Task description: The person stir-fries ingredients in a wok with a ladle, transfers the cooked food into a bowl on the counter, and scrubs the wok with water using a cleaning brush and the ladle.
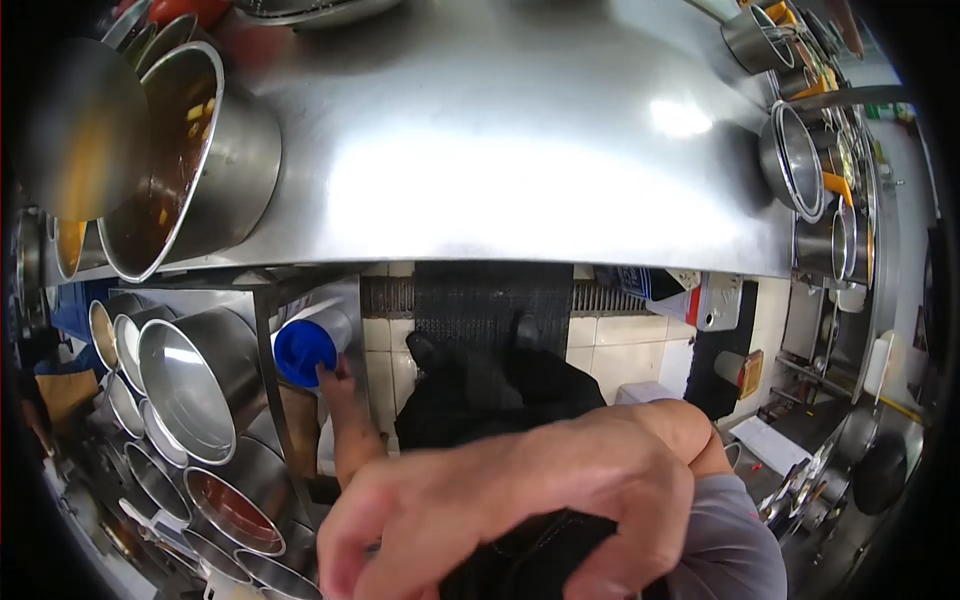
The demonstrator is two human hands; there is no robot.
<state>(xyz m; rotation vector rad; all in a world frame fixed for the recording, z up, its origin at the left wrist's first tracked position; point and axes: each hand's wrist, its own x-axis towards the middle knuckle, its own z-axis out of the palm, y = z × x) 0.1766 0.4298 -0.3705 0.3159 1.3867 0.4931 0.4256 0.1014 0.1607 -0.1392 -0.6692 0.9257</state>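
At the left, below the counter edge, my left hand (342, 382) is closed at the near rim of a blue round-topped white container (305, 352). Its fingers lie against the blue part, which looks like a lid or a hollow cap. Large and close to the camera, my right hand (500, 500) arches across the lower middle. Its fingers are curved and apart, with nothing visible between them; their tips run toward the bottom edge of the picture. The black apron or trousers (490, 390) show behind it.
A steel counter (480, 130) spans the front. On its left stands a large pot of brown broth (245, 165); steel bowls (797, 160) sit at its right end. Several steel pots (200, 385) crowd the lower left. A black mat (490, 300) covers the tiled floor.
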